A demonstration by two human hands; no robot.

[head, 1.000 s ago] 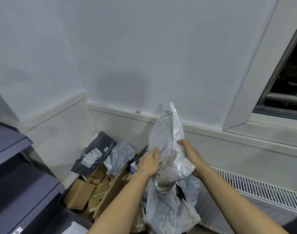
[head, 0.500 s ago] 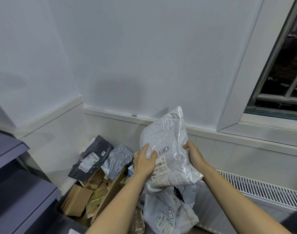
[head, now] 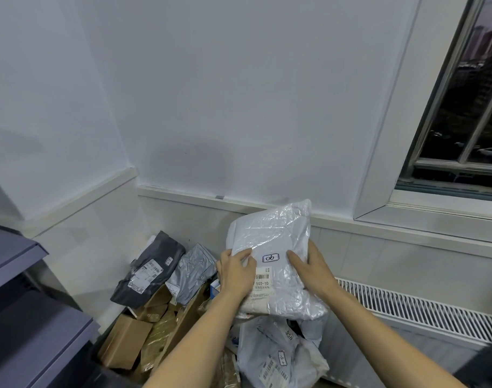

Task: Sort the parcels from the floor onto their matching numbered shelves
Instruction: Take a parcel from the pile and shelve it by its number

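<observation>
A white crinkled plastic parcel is held up in front of me, label side facing me, with a handwritten boxed mark reading "06" and a barcode label. My left hand grips its left edge, thumb on the front. On its right edge my right hand holds it, thumb laid across the front. Below lies a pile of parcels on the floor: a dark grey bag, a silver bag, a brown box and white bags.
Grey shelves stand at the left edge. A white radiator grille runs along the wall at right, under a window. White walls meet in the corner behind the pile.
The parcel has been turned and flattened so its label faces me. Both hands shifted to its sides. My view tilted up and right, showing more window.
</observation>
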